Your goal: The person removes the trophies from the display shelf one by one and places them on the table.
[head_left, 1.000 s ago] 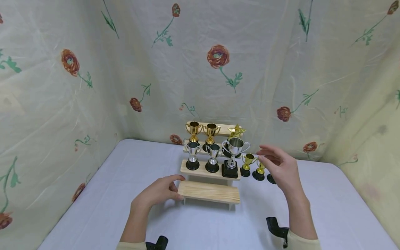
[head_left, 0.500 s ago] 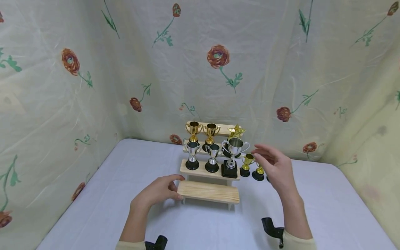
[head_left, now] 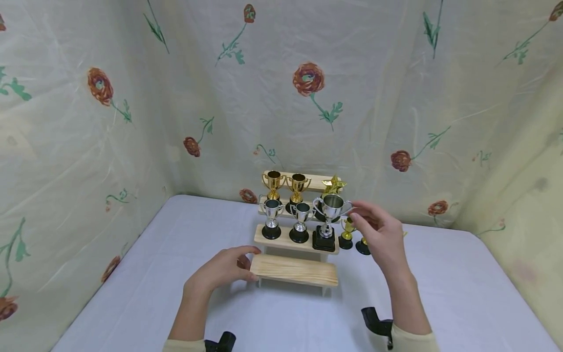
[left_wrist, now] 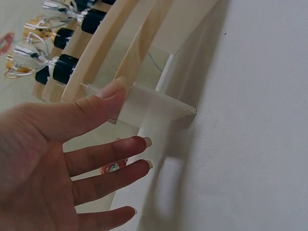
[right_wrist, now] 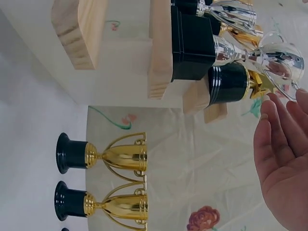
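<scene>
A wooden tiered display stand [head_left: 293,270] bears two silver trophy cups [head_left: 272,210] and a larger silver trophy cup [head_left: 326,230] on its second tier. Two gold trophy cups [head_left: 297,184] and a gold star trophy [head_left: 334,185] stand behind them. My left hand [head_left: 223,270] grips the left end of the lowest board between thumb and index finger. In the left wrist view, its thumb [left_wrist: 113,89] lies at the board's end, other fingers extended below. My right hand [head_left: 381,235] reaches in from the right, fingertips right at the big silver cup's right handle, fingers relaxed.
Small gold trophy cups [right_wrist: 122,156] with black bases stand in a row on the white-covered table [head_left: 184,230], right of the stand and partly behind my right hand. Flower-printed curtain [head_left: 352,98] encloses the back and sides.
My right hand has moved left from over the small gold cups to the large silver trophy cup's handle. My left hand and the stand stay in place.
</scene>
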{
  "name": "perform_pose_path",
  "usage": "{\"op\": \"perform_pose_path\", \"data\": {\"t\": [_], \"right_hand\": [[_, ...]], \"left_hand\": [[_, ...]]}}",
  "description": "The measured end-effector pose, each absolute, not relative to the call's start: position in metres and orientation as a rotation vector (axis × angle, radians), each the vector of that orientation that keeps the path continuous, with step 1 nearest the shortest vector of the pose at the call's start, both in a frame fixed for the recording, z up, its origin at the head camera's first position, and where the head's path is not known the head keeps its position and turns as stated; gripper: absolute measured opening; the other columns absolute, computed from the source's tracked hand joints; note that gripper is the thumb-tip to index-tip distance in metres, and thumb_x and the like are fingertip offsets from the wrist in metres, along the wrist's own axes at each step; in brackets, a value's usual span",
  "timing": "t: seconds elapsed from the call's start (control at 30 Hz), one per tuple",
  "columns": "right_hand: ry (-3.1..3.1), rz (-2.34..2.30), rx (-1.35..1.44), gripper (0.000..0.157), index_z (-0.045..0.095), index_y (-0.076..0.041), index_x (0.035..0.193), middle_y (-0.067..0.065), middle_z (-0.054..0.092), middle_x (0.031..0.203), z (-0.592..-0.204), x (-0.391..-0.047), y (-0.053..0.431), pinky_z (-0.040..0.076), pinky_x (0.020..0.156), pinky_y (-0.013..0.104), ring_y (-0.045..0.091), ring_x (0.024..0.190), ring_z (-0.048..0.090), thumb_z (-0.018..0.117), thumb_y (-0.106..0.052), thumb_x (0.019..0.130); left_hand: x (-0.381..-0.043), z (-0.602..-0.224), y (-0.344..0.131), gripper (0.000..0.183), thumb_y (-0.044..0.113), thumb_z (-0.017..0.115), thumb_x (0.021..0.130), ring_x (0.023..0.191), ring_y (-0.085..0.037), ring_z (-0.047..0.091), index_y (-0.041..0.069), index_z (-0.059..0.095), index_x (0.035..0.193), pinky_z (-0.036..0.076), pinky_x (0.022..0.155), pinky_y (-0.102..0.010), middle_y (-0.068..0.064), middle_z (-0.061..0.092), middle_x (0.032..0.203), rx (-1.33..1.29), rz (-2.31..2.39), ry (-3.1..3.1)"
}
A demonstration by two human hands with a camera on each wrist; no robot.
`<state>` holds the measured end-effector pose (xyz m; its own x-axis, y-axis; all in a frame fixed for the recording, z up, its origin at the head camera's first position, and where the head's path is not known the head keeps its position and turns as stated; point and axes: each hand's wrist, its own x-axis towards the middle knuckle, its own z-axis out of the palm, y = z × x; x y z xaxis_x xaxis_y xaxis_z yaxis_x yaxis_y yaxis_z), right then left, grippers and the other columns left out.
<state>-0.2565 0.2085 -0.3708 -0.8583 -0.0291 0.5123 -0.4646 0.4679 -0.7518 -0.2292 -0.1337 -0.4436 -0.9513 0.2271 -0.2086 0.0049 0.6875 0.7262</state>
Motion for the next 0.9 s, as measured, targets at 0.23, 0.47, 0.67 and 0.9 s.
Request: {"op": "perform_pose_path", "data": {"t": [0.23, 0.47, 0.67, 0.9], "right_hand": [[-2.277, 1.416, 0.409, 0.029, 0.066, -0.010, 0.124, 0.013, 0.073, 0.103, -0.371, -0.256, 0.204, 0.051, 0.075, 0.012, -0.002, 0.080, 0.065, 0.065, -0.019, 0.097], [-2.267, 1.446, 0.390, 0.026, 0.067, -0.009, 0.122, 0.014, 0.073, 0.102, -0.372, -0.254, 0.202, 0.053, 0.075, 0.014, 0.008, 0.080, 0.069, 0.064, -0.019, 0.098], [-2.249, 1.469, 0.396, 0.024, 0.068, -0.006, 0.117, 0.015, 0.073, 0.102, -0.371, -0.254, 0.200, 0.054, 0.074, 0.016, 0.004, 0.078, 0.068, 0.063, -0.019, 0.098], [-2.237, 1.488, 0.391, 0.024, 0.068, -0.002, 0.114, 0.017, 0.073, 0.102, -0.369, -0.253, 0.197, 0.055, 0.074, 0.015, 0.005, 0.079, 0.069, 0.063, -0.018, 0.098]], "left_hand": [[-0.228, -0.443, -0.132, 0.058, 0.029, 0.085, 0.076, 0.113, -0.025, 0.060, 0.034, 0.061, 0.129, 0.048, 0.092, -0.053, -0.005, 0.068, 0.121, 0.148, 1.127, 2.623], [-0.226, -0.443, -0.133, 0.058, 0.030, 0.083, 0.079, 0.113, -0.026, 0.061, 0.034, 0.058, 0.131, 0.048, 0.091, -0.053, -0.007, 0.068, 0.122, 0.165, 1.130, 2.597], [-0.224, -0.444, -0.134, 0.056, 0.031, 0.081, 0.081, 0.112, -0.026, 0.063, 0.038, 0.056, 0.131, 0.049, 0.088, -0.052, -0.008, 0.069, 0.122, 0.163, 1.130, 2.567], [-0.224, -0.445, -0.135, 0.055, 0.032, 0.079, 0.083, 0.115, -0.029, 0.064, 0.040, 0.054, 0.132, 0.049, 0.089, -0.054, -0.009, 0.069, 0.125, 0.145, 1.121, 2.557]]}}
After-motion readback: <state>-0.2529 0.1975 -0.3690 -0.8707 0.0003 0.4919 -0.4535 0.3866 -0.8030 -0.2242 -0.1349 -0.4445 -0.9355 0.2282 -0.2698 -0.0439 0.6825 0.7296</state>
